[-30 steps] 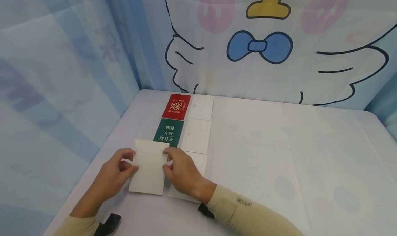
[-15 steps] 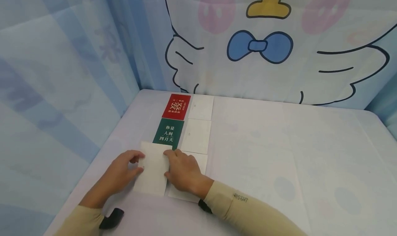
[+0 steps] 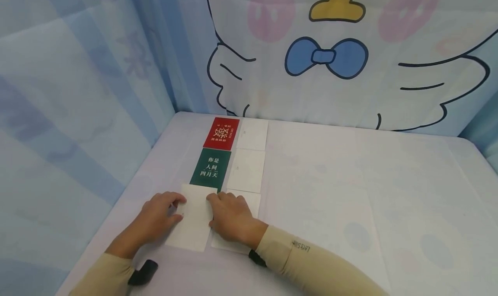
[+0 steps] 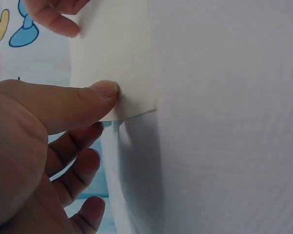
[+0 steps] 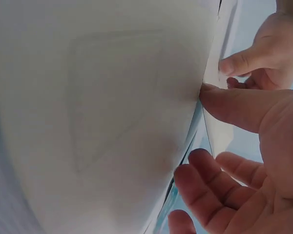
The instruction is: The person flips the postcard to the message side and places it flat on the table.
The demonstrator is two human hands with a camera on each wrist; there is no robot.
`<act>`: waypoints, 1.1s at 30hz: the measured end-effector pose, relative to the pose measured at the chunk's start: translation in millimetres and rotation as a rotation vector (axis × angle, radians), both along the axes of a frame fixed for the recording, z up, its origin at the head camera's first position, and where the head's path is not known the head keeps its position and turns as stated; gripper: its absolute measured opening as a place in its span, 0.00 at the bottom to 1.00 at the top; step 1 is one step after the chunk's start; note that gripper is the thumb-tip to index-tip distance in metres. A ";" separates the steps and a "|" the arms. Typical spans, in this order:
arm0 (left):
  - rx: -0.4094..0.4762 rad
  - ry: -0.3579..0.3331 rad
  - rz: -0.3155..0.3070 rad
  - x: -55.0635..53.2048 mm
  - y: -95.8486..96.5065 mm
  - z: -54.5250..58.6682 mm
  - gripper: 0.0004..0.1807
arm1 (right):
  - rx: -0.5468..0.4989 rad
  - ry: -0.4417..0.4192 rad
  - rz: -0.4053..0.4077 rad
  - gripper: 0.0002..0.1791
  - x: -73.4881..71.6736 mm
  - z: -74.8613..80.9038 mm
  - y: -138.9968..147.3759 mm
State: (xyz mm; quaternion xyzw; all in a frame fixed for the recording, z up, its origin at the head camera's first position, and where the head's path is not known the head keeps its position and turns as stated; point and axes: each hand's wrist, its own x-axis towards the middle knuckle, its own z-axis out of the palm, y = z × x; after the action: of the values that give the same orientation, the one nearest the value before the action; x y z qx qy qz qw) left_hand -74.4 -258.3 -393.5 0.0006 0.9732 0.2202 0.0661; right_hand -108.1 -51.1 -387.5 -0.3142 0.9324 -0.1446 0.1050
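Observation:
A cream card [image 3: 194, 216] lies at or just above the tabletop in front of the green card [image 3: 210, 168], slightly askew. My left hand [image 3: 158, 216] holds its left edge with thumb and index finger; in the left wrist view the left thumb [image 4: 105, 91] rests on the card near a corner, the other fingers loosely bent below. My right hand [image 3: 230, 214] holds the right edge and partly covers another cream card [image 3: 229, 244]. In the right wrist view the right thumb [image 5: 217, 100] touches an edge, and the left hand [image 5: 266, 53] shows beyond.
A red card [image 3: 221, 134] with gold characters lies behind the green one. To their right, cream cards [image 3: 246, 170] form a second column. White cloth covers the table [image 3: 342, 201]; patterned curtains [image 3: 78, 93] hang at the left and back.
The cream card has shifted right and slightly toward the person, lower to the table, uncovering more of the green card. My left hand has moved right with it; the right hand has barely moved.

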 end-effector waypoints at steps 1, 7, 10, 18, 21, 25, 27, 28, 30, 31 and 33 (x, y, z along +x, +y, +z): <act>-0.004 -0.005 0.000 -0.3 0.3 0.7 0.22 | 0.004 -0.004 0.003 0.31 -0.1 0.1 0.0; -0.020 -0.051 -0.012 -2.2 -0.7 3.3 0.22 | 0.023 -0.017 0.014 0.30 -0.4 -1.2 0.3; -0.019 -0.072 -0.015 -2.9 -1.4 4.1 0.22 | 0.032 -0.013 0.015 0.30 -0.8 -1.5 0.2; -0.026 -0.064 -0.053 -3.1 -4.1 4.8 0.20 | 0.052 0.001 0.003 0.31 -0.5 0.6 -1.0; -0.016 -0.039 -0.084 -2.8 -5.6 4.0 0.18 | 0.067 0.026 0.012 0.31 -0.2 0.7 -1.9; 0.007 -0.055 -0.090 -2.0 -7.3 4.2 0.21 | 0.094 0.046 0.036 0.28 0.4 0.2 -2.9; 0.010 -0.070 -0.083 -1.4 -8.1 4.9 0.23 | 0.103 0.047 0.045 0.27 0.7 -0.1 -3.4; 0.010 -0.073 -0.083 -1.0 -8.4 5.2 0.23 | 0.108 0.048 0.048 0.27 0.9 0.0 -3.4; 0.009 -0.076 -0.084 -0.4 -9.2 5.8 0.24 | 0.112 0.050 0.053 0.28 1.4 0.1 -3.6; 0.010 -0.079 -0.084 -0.1 -9.5 6.1 0.24 | 0.115 0.051 0.055 0.28 1.6 0.0 -3.8; 0.011 -0.082 -0.084 0.1 -10.0 6.2 0.24 | 0.119 0.056 0.056 0.29 1.9 0.6 -3.9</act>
State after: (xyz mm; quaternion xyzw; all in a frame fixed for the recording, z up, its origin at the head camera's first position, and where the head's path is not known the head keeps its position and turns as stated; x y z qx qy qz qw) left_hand -74.3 -268.2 -387.2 0.0326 0.9676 0.2224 0.1150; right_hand -106.2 -55.0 -386.8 -0.3371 0.9328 -0.0769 0.1012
